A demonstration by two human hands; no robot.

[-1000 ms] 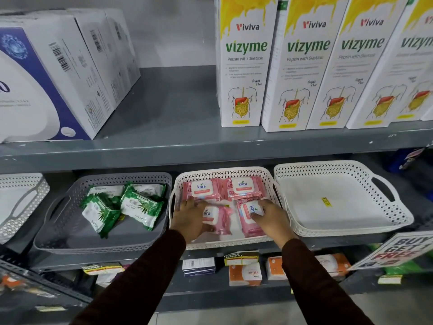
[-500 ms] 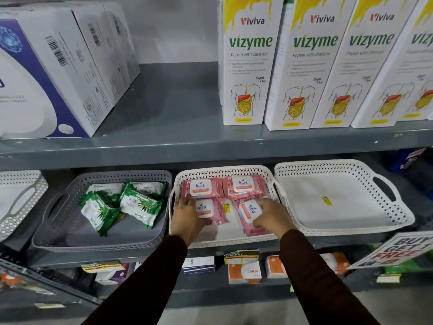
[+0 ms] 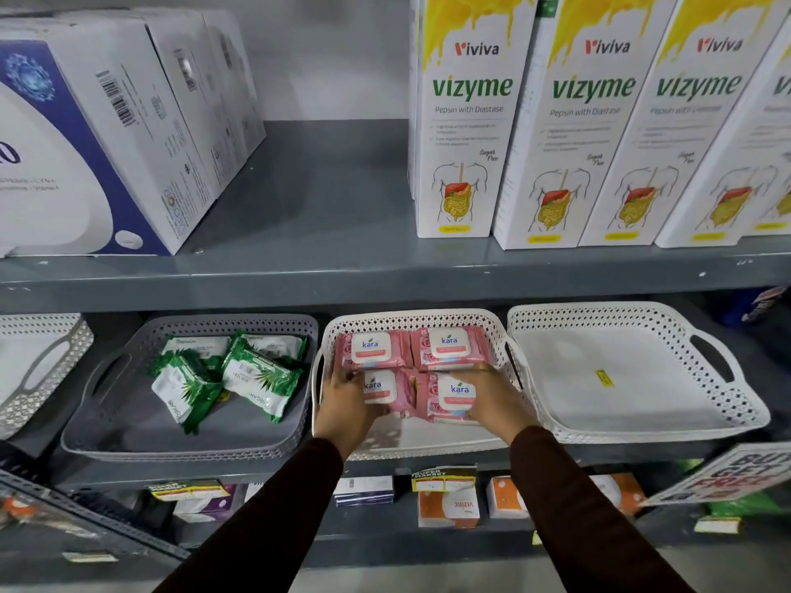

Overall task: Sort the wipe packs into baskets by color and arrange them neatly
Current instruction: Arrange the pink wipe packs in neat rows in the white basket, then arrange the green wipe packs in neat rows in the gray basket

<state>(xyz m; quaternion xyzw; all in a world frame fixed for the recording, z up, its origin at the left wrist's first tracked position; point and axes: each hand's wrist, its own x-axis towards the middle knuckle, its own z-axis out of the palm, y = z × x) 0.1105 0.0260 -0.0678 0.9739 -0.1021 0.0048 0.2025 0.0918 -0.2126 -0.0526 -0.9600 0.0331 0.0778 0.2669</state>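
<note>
Pink packs: four pink wipe packs (image 3: 411,374) lie in two rows in the white basket (image 3: 428,442) in the middle.
Left hand (image 3: 346,404): fingers wrapped on the near left pink pack.
Right hand (image 3: 492,400): fingers wrapped on the near right pink pack.
Green packs (image 3: 227,374): lying messy in the gray basket (image 3: 171,438), left.
Empty white basket (image 3: 642,421): right.
Tall boxes (image 3: 590,122): far, on the shelf above.
</note>
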